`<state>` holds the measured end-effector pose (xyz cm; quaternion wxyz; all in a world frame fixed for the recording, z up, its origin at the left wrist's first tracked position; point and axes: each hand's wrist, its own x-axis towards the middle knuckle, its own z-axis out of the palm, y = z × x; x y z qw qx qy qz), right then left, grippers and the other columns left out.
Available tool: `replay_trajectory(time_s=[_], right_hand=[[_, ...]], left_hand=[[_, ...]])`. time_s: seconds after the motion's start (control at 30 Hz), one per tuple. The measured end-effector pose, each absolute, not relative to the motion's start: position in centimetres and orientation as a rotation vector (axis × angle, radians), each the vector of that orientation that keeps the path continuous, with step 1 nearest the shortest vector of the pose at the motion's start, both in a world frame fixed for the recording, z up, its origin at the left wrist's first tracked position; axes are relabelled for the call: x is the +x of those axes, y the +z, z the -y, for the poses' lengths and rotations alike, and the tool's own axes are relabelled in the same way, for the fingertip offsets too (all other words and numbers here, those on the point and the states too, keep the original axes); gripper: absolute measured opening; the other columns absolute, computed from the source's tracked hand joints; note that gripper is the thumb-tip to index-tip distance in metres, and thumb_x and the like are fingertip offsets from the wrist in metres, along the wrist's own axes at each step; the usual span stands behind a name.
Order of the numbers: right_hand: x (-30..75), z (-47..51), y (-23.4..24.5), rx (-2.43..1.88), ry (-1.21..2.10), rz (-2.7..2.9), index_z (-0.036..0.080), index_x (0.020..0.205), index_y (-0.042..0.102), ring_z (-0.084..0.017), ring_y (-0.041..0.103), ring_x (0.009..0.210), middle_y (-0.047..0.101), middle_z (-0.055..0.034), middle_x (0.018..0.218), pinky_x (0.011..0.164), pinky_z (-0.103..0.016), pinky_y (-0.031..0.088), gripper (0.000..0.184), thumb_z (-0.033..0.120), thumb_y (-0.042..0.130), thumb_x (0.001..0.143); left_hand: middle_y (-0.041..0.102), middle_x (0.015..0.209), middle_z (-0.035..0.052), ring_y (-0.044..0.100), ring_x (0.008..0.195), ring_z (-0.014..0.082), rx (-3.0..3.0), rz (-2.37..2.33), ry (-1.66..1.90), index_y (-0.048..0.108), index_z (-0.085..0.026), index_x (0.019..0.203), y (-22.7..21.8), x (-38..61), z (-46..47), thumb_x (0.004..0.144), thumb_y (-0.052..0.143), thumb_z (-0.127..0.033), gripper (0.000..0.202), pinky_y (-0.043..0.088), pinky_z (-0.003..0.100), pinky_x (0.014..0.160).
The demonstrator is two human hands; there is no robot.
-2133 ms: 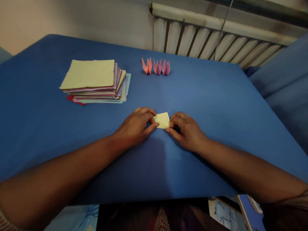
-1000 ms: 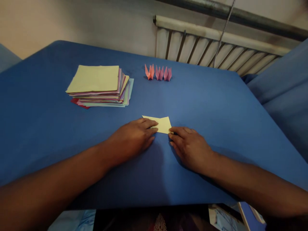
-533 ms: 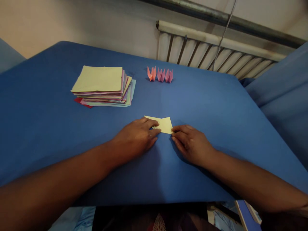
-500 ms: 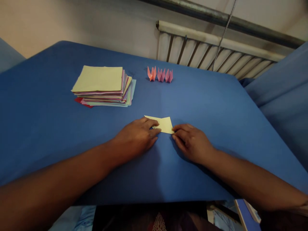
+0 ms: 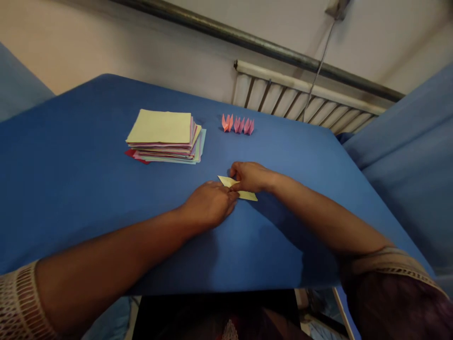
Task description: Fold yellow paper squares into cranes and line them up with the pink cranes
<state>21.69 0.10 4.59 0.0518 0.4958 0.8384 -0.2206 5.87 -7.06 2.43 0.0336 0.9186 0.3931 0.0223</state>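
Note:
A pale yellow folded paper (image 5: 247,194) lies on the blue table (image 5: 88,189) in front of me. My left hand (image 5: 208,205) rests flat on the table, its fingertips pressing the paper's near left part. My right hand (image 5: 249,175) has reached across the paper's top, fingers curled and pressing down on its far left corner. Most of the paper is hidden under the two hands.
A stack of coloured paper squares (image 5: 164,137), yellow sheet on top, sits at the back left. Three small pink folded paper pieces (image 5: 238,124) stand in a row behind the hands. A radiator (image 5: 304,101) lines the wall beyond the table's far edge.
My right hand moved from the paper's right corner up and left across the paper to its far left side. The left hand stayed pressing. The camera tilted up and the view shifted.

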Motion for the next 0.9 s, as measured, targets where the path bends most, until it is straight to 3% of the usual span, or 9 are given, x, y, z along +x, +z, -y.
replay_trajectory(time_s=[0.1, 0.2, 0.33, 0.4, 0.47, 0.67, 0.9], right_hand=[[21.9, -0.9, 3.9, 1.483, -0.71, -2.561, 0.022, 0.083, 0.066, -0.016, 0.058, 0.07, 0.067, 0.0003, 0.08, 0.058, -0.026, 0.036, 0.019, 0.029, 0.076, 0.069], [22.8, -0.4, 2.2, 1.647, -0.986, -2.62, 0.02, 0.072, 0.062, -0.013, 0.054, 0.063, 0.063, 0.0026, 0.069, 0.058, -0.025, 0.037, 0.013, 0.025, 0.074, 0.07], [24.0, 2.0, 0.1, 2.297, -1.964, -2.421, 0.02, 0.071, 0.054, -0.012, 0.055, 0.057, 0.061, 0.0034, 0.067, 0.058, -0.027, 0.045, 0.022, 0.03, 0.074, 0.07], [24.0, 3.4, -0.2, 2.347, -2.576, -2.203, 0.021, 0.081, 0.057, -0.014, 0.062, 0.064, 0.068, 0.0002, 0.079, 0.065, -0.031, 0.051, 0.028, 0.035, 0.077, 0.068], [23.7, 4.5, -0.2, 2.256, -2.922, -2.07, 0.02, 0.087, 0.06, -0.015, 0.064, 0.068, 0.07, -0.0011, 0.083, 0.069, -0.033, 0.053, 0.034, 0.034, 0.082, 0.064], [23.0, 4.9, 0.1, 2.071, -3.098, -2.17, 0.021, 0.091, 0.062, -0.017, 0.067, 0.076, 0.072, -0.0015, 0.088, 0.077, -0.035, 0.055, 0.035, 0.03, 0.084, 0.065], [23.5, 4.8, 0.0, 1.962, -3.219, -2.007, 0.023, 0.096, 0.064, -0.016, 0.067, 0.079, 0.072, -0.0011, 0.091, 0.078, -0.034, 0.054, 0.041, 0.033, 0.086, 0.063]], left_hand=[[0.071, 0.086, 0.0074, 0.065, 0.08, 0.0217, 2.791, -1.206, 0.131, 0.07, -0.018, 0.093, 2.4, 5.7, 6.7, 0.095, 0.046, -0.031, 0.028, 0.044, 0.036, 0.077], [0.071, 0.088, 0.0071, 0.064, 0.084, 0.0222, 2.677, -1.2, 0.329, 0.069, -0.017, 0.089, 2.2, 5.5, 6.3, 0.092, 0.049, -0.028, 0.023, 0.045, 0.036, 0.078], [0.069, 0.089, 0.0043, 0.064, 0.083, 0.0192, 2.129, -1.303, 0.809, 0.065, -0.018, 0.094, 1.5, 5.8, 5.7, 0.085, 0.059, -0.031, 0.017, 0.049, 0.033, 0.076], [0.069, 0.087, 0.0034, 0.064, 0.079, 0.0181, 1.731, -1.286, 0.945, 0.062, -0.017, 0.096, 1.0, 6.2, 5.4, 0.078, 0.067, -0.038, 0.028, 0.051, 0.032, 0.073], [0.068, 0.087, 0.0032, 0.065, 0.08, 0.0178, 1.435, -1.17, 0.962, 0.062, -0.016, 0.096, 0.7, 6.6, 5.4, 0.072, 0.072, -0.042, 0.037, 0.052, 0.032, 0.073], [0.063, 0.07, -0.0021, 0.058, 0.064, 0.0105, 1.128, -1.054, 0.939, 0.063, -0.016, 0.079, 1.3, 6.7, 5.6, 0.068, 0.075, -0.041, 0.031, 0.047, 0.023, 0.063], [0.062, 0.067, -0.0028, 0.053, 0.059, 0.0089, 1.166, -1.139, 0.936, 0.063, -0.016, 0.077, 1.4, 6.1, 5.3, 0.068, 0.076, -0.039, 0.027, 0.04, 0.02, 0.057]])
